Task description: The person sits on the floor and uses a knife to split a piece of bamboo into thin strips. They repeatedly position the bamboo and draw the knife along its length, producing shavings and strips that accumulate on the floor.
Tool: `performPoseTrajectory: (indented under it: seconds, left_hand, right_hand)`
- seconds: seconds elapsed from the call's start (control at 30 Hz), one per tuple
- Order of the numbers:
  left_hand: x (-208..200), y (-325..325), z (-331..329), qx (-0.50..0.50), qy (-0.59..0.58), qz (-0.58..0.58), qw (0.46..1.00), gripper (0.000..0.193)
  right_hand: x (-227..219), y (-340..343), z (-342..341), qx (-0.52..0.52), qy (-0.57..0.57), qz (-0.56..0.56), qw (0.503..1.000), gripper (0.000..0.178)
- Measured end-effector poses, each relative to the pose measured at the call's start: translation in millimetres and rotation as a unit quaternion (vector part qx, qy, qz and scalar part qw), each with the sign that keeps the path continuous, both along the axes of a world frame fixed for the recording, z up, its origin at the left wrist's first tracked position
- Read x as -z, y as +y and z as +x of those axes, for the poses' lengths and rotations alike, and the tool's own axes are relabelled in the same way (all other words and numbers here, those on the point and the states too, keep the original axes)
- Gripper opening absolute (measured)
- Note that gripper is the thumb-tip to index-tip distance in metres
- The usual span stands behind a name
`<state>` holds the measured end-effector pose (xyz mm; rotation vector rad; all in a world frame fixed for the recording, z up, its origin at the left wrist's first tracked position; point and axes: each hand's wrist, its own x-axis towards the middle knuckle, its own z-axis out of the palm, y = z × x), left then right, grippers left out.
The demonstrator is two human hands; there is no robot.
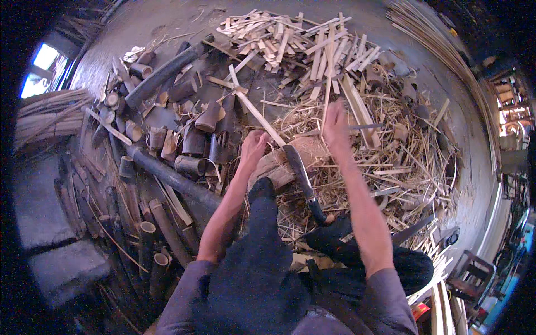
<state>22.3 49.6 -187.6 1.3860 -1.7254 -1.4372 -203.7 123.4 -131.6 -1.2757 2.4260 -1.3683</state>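
Observation:
My left hand point(255, 146) is closed, fingertips pinched beside a pale split-bamboo strip point(258, 114); what it holds, if anything, I cannot make out. That strip slants down to the tip of a long dark-bladed knife point(298, 172). The knife's handle end rests by my bent leg, and neither hand is on it. My right hand point(336, 129), slightly blurred, is closed around the lower part of another narrow bamboo strip point(327, 94), which points away from me. Between my hands lies a thick wooden block point(310, 149), partly covered with shavings.
Split strips point(279, 42) form a pile at the far side. Short bamboo sections point(194, 142) and long dark poles point(173, 176) lie to the left. Thin shavings point(413, 151) spread on the right. Grey blocks point(67, 268) sit lower left, a small stool point(470, 276) lower right.

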Motion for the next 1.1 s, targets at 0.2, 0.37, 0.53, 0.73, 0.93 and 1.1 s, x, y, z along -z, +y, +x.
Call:
performPoseTrajectory:
  seconds: [0.2,0.37,0.53,0.73,0.93,1.1]
  left_hand:
    - [111.2,-89.6,-4.0,-0.167,-0.078,0.03,0.983,0.048]
    - [82.8,-94.9,-15.2,-0.175,0.032,0.017,0.984,0.023]
    - [-3.4,-70.6,4.8,-0.137,0.06,-0.114,0.982,0.022]
    - [-69.8,-12.2,-3.3,-0.075,0.2,-0.117,0.97,0.022]
    - [-125.8,3.5,-31.4,-0.034,0.218,-0.251,0.942,0.016]
    - [-118.1,42.8,-50.5,0.024,0.253,-0.18,0.95,0.015]
  right_hand:
    - [-3.3,12.0,1.5,-0.106,0.147,-0.05,0.982,0.039]
    - [88.1,179.1,109.6,-0.117,0.077,0.378,0.915,0.078]
    - [96.8,202.7,107.1,-0.136,-0.062,0.325,0.934,0.089]
    - [56.3,197.5,94.4,-0.105,-0.08,0.168,0.977,0.072]
    - [-93.8,170.6,90.7,-0.102,-0.48,0.04,0.87,0.06]
    - [-129.6,179.5,91.1,-0.106,-0.453,0.006,0.885,0.059]
